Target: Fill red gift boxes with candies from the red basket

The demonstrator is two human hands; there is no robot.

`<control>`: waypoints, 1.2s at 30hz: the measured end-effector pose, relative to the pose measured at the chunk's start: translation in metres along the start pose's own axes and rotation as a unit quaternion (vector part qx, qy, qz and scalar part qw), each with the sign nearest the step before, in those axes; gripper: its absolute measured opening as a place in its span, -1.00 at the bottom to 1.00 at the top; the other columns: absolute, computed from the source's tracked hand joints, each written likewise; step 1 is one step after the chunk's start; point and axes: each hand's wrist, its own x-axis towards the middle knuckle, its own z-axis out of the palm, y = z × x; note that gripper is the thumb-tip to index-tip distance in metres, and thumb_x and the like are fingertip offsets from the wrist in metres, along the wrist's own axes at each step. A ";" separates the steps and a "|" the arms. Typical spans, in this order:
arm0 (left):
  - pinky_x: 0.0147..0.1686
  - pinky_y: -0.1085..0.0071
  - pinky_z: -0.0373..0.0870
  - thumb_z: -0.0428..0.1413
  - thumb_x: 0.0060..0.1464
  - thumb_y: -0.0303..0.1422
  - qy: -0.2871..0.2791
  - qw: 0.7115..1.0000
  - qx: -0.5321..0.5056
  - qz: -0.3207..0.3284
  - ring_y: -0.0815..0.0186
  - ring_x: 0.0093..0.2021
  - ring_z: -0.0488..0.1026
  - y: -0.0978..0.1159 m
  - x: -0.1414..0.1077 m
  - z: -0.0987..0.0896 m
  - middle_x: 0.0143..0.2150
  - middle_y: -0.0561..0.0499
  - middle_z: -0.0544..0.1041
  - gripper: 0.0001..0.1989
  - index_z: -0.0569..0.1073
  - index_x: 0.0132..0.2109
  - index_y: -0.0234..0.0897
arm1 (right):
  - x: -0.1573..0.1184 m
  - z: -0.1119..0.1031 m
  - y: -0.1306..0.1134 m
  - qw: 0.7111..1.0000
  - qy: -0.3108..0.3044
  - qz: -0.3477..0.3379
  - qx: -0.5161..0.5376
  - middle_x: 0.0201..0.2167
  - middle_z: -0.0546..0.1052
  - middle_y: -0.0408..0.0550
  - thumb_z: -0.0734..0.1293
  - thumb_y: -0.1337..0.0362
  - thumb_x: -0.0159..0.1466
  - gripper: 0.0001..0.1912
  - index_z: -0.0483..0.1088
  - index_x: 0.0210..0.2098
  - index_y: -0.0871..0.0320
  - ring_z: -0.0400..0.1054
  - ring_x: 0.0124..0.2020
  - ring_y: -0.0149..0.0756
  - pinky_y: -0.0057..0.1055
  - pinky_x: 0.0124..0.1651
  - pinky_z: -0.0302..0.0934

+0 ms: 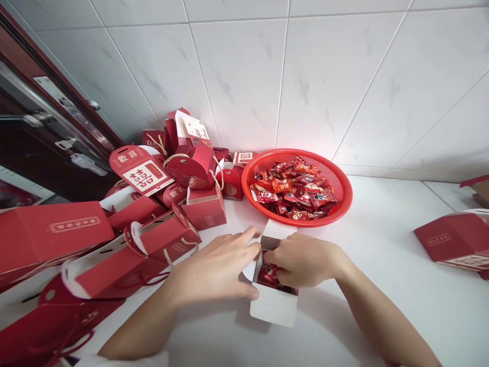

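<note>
A small red gift box with a white inside (274,308) stands with its flaps spread on the white surface in front of me. Red-wrapped candies (267,270) lie inside it. My left hand (219,265) is along the box's left side, thumb at the near edge and fingers toward the far edge, gripping it. From the right, my right hand (305,260) reaches into the box with curled fingers. Its fingertips are among the candies and partly hidden, so what they pinch is unclear. Just beyond the box sits a red plastic basket (346,206) with many wrapped candies (296,189).
Red gift boxes with rope handles (206,209) crowd the left side, some with flaps up. Another red box (451,244) lies at the right. A tiled wall (324,76) rises behind, and a dark door with keys (84,162) is at the left.
</note>
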 end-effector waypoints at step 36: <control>0.08 0.03 0.45 0.32 0.11 -0.14 0.004 1.000 -0.008 0.029 -0.12 0.17 0.46 -0.001 0.000 0.005 0.30 -0.17 0.34 -0.65 0.46 -0.09 -0.24 | -0.027 0.002 0.018 0.993 0.046 -0.032 0.106 -0.59 0.32 -0.19 0.25 0.55 0.16 -0.73 0.24 -0.60 0.16 0.07 -0.53 -0.42 -0.40 -0.42 -0.02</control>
